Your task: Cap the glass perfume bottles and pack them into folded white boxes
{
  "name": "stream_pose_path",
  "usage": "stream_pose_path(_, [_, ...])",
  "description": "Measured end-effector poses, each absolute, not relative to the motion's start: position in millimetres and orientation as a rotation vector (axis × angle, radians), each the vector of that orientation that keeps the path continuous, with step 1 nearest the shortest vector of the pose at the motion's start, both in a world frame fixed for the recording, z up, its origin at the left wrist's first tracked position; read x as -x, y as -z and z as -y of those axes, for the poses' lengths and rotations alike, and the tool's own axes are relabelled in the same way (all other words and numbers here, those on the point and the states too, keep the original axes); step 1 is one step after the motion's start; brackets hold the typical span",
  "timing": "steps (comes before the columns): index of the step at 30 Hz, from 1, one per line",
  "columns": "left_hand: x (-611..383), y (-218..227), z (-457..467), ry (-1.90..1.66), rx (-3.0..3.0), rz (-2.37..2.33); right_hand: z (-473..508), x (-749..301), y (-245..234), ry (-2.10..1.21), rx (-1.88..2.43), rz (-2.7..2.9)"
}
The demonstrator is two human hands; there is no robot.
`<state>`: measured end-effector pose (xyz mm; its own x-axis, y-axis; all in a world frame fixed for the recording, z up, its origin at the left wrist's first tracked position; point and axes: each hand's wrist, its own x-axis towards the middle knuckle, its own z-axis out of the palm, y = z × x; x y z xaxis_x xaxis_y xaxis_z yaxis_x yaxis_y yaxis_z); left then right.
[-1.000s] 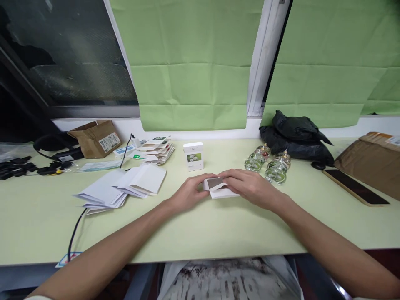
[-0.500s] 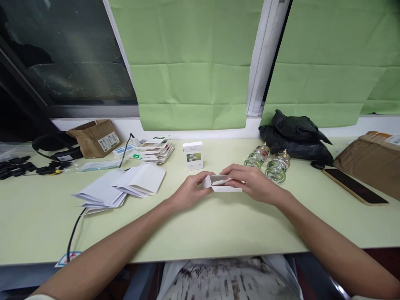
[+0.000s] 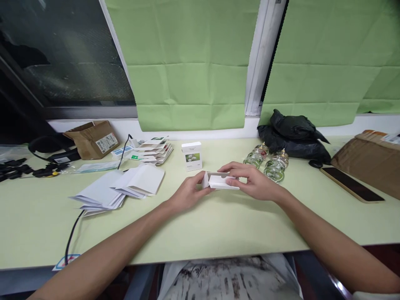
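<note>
Between both hands, over the middle of the table, is a small white cardboard box (image 3: pixel 220 181) with its near end facing me and flaps folded about. My left hand (image 3: pixel 190 189) is closed around its left end, thumb on top. My right hand (image 3: pixel 250 180) grips the right end, with the thumb on the inner flap. Behind them stands a closed white box with a green flower picture (image 3: pixel 192 156). To the left lie folded white box blanks (image 3: pixel 146 179), and behind those a stack of printed flat boxes (image 3: pixel 156 151).
Two stacks of clear round containers (image 3: pixel 276 166) lie right of my hands, near black plastic bags (image 3: pixel 296 135). A phone (image 3: pixel 351 184) and a brown parcel (image 3: pixel 371 160) are at the right. An open carton (image 3: pixel 93 139) and a black cable (image 3: pixel 72 233) are at the left.
The inner flap of the white box in my hands has been pressed down by my right thumb and lies flatter. The view has shifted slightly.
</note>
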<state>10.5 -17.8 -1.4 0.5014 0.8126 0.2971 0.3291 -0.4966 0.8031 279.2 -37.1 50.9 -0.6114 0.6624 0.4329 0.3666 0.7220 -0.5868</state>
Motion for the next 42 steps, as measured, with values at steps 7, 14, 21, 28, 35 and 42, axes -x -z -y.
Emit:
stream_pose_path(7, [-9.8,0.4,17.8,-0.942,-2.135,-0.981,34.1,-276.4,-46.6,-0.466,0.765,2.118])
stream_pose_path(14, [-9.6,-0.5,14.2,-1.031,-2.243,-1.027,32.1,-271.7,-34.4,-0.346,0.848,1.964])
stream_pose_path(21, [-12.5,4.7,13.3,-1.016,-1.996,-1.055,31.7,-267.8,-30.4,-0.311,0.856,2.004])
stream_pose_path(28, [-13.9,8.3,9.3,-1.034,-2.01,-0.994,24.2,-257.3,-5.8,-0.603,0.938,1.78])
stream_pose_path(35, [-10.5,7.8,6.9,-1.05,-2.088,-1.01,14.7,-248.8,12.5,-0.809,0.983,1.727])
stream_pose_path(42, [-0.2,3.7,-5.6,-1.383,-2.162,-1.238,-13.8,-254.4,21.5,-0.645,1.058,1.644])
